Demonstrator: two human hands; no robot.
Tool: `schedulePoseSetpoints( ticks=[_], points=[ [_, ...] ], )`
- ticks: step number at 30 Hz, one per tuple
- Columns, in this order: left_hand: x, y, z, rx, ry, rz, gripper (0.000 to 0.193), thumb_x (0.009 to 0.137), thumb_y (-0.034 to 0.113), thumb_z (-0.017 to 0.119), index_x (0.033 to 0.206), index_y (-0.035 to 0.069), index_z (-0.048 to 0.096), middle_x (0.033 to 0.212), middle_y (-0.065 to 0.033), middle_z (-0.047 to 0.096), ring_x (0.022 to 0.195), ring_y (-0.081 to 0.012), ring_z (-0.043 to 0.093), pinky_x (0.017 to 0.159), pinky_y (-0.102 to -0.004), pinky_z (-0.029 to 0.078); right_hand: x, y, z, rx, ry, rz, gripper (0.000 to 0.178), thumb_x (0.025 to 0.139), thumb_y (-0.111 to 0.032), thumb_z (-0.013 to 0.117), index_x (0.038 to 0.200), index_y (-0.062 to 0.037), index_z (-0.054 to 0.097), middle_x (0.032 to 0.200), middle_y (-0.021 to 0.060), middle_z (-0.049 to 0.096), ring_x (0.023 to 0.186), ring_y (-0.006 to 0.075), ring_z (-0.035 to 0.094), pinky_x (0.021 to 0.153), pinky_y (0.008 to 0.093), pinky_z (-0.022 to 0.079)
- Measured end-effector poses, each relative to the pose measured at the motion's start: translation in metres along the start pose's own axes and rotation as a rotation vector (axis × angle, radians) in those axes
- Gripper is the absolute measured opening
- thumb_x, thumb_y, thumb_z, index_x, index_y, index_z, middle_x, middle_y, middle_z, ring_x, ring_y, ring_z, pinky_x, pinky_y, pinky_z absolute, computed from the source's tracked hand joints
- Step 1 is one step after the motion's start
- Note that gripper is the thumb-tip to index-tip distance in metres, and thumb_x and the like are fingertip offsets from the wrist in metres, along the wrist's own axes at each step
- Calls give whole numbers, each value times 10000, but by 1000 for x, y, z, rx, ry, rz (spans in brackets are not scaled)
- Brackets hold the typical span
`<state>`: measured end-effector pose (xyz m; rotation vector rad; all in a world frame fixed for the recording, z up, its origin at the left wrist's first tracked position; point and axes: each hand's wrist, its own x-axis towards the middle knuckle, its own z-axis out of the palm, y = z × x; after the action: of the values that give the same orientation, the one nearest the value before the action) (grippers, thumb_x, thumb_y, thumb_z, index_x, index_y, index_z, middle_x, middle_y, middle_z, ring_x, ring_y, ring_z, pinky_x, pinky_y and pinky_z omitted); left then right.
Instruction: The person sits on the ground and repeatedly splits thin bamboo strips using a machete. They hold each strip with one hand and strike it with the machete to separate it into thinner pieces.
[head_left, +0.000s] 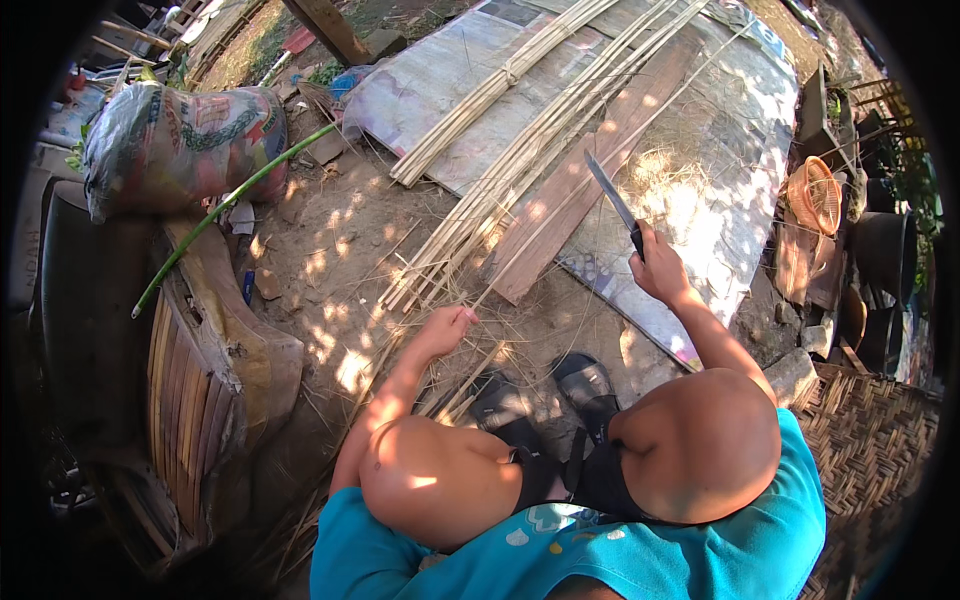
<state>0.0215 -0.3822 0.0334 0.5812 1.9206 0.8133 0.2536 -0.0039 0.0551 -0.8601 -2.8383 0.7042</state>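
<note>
My left hand (442, 332) is closed, low over the ground in front of my left knee. Its fingers pinch the near end of a thin bamboo strip (488, 292), which stretches away across a wooden plank (532, 240). In my right hand (662, 268) is the dark handle of a knife (611, 191). The long blade points up and to the left, over the plank's right edge and apart from the strip. Left of the plank lies a loose bunch of long pale bamboo strips (535, 155). Farther left, a second bundle of strips (470, 112) is tied around its middle.
A printed sheet (715, 215) lies beneath the plank and bundles, with shavings on it. At left are a stuffed sack (190, 150), a green stalk (235, 197) and a slatted wooden piece (185, 415). An orange basket (815, 195) and woven mat (865, 440) are at right.
</note>
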Motion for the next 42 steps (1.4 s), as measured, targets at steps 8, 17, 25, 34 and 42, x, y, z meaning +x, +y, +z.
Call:
schedulePoseSetpoints(
  ticks=[8,17,25,34,42],
  points=[
    [-1,-26,23,22,64,86,418,1086,349,540,908,11,710,739,-41,641,715,-124,562,683,-334,468,-31,-64,56,-40,-196,-204,467,1062,-402,542,1393,-78,485,954,277,672,767,490,693,676,546,580],
    [-8,-56,-1,-58,103,203,358,1076,336,555,991,17,694,765,-18,605,754,-105,524,698,-336,457,12,-10,49,-17,-6,-185,343,1065,-419,526,1239,-132,596,849,269,680,749,471,696,674,551,579],
    [-16,-21,15,390,232,140,425,1087,389,460,976,8,611,800,-261,665,756,-470,638,709,-509,512,12,9,49,132,110,-19,384,1056,-360,555,1312,-73,570,814,299,663,763,506,674,676,570,545],
    [-26,-12,50,664,356,-5,421,1104,373,393,978,26,595,862,-281,700,800,-530,664,744,-630,511,41,116,5,-11,333,357,292,1064,-327,535,1128,-48,592,673,268,660,681,499,669,630,585,529],
    [-34,-14,41,340,311,104,495,1090,419,451,906,-4,635,837,-315,637,838,-535,614,708,-577,463,-43,-55,63,138,-73,-134,373,1065,-363,532,1321,-95,567,918,295,671,775,516,667,731,573,549]
  ],
)
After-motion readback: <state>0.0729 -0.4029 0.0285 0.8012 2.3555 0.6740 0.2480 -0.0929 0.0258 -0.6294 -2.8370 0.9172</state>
